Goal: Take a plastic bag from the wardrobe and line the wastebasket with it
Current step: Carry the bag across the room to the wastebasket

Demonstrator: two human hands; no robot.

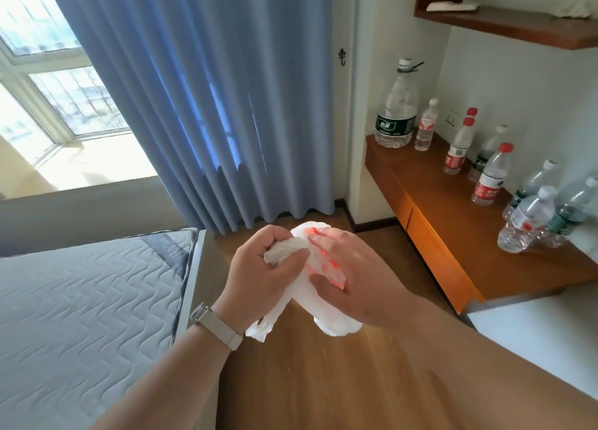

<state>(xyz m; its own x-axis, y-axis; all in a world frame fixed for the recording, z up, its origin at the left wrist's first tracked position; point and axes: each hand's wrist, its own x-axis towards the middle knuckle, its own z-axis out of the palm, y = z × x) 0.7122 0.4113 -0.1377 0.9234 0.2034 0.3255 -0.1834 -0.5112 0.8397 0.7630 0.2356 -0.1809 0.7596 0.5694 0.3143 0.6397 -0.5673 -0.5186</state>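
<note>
Left hand: the left hand (262, 267) is clenched round a bunched, twisted end of a thin white plastic bag with red print (302, 290); the fingers curl over the wad and the thumb closes under it.
Right hand: the right hand (349, 267) pinches the flatter part of the bag, with the fingers laid across its top and the thumb underneath.
Bag: it is held in the air between both hands, over the wooden floor (323, 381). Two crumpled white lobes hang below the hands, and the red print shows through beside the right fingers.
Wrist: a pale watch strap (216, 326) sits on the left wrist.
Left side: a grey quilted mattress (87, 293) lies with its corner near the left forearm.
Behind: a long blue pleated curtain (200, 106) hangs to the floor beside a bright window (48, 89).
Right side: an orange-brown wooden desk (453, 235) stands against the wall. It carries a large clear water bottle with a green label (396, 106) at its far end and a group of smaller clear bottles, several with red caps (490, 177).
Above: a dark wooden wall shelf (517, 25) holds something pale, too blurred to identify.
</note>
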